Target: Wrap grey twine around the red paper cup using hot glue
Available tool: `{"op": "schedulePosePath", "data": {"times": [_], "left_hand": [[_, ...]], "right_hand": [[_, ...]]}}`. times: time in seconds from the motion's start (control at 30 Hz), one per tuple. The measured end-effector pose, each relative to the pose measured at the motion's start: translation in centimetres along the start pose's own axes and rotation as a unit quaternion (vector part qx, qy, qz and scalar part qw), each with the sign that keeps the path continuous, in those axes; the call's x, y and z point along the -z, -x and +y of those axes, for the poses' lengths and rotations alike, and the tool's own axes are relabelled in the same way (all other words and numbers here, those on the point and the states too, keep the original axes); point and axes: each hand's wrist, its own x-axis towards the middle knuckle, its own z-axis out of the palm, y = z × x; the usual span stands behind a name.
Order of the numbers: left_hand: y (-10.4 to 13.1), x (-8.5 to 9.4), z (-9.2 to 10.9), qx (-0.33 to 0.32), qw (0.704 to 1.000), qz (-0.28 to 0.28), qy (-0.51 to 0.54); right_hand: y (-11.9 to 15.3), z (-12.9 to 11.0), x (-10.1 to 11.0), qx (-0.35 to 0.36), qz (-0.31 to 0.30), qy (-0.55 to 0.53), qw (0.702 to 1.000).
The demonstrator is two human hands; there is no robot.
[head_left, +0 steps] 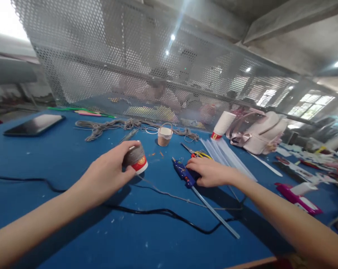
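Observation:
My left hand (115,172) is wrapped round a paper cup (140,164), tilted, its red and white band showing and grey cord wound over the rest. From the cup a loose strand of grey cord (169,194) trails right across the table. My right hand (210,172) is closed on the handle of a blue glue gun (182,172), which lies with its nozzle pointing away. A clear glue stick (213,209) sticks out of the gun's back end. Scissors (195,151) with yellow and red handles lie just beyond my right hand.
A small basket-like cup (165,136) with a handle stands mid-table, before bundles of grey cord (107,127). Stacked paper cups (223,125), clear glue sticks (227,157) and a pale backpack (262,130) are right. A black cable (157,212) crosses the front; a phone (36,124) lies left.

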Motion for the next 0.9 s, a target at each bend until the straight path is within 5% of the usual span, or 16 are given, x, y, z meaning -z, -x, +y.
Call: {"op": "schedulePosePath", "data": {"times": [0.07, 0.2, 0.43, 0.63, 0.9], "left_hand": [[0.3, -0.1, -0.2, 0.017, 1.000, 0.011, 0.019], [1.2, -0.6, -0.6, 0.022, 0.996, 0.042, 0.070], [2.8, -0.9, -1.3, 0.007, 0.997, 0.052, 0.051], [3.1, -0.9, -2.1, -0.046, 0.997, 0.052, -0.013], [2.5, -0.5, -2.1, -0.010, 0.999, 0.053, 0.005]], "right_hand": [[-0.9, 0.3, 1.4, -0.010, 0.029, -0.037, 0.999], [-5.8, 1.6, 3.6, -0.038, 0.210, -0.150, 0.965], [-14.2, 2.8, 3.1, -0.051, 0.214, -0.240, 0.946], [-13.5, 2.2, 4.6, -0.062, 0.198, -0.403, 0.891], [-10.3, -0.5, 6.2, -0.029, 0.140, -0.556, 0.819]]}}
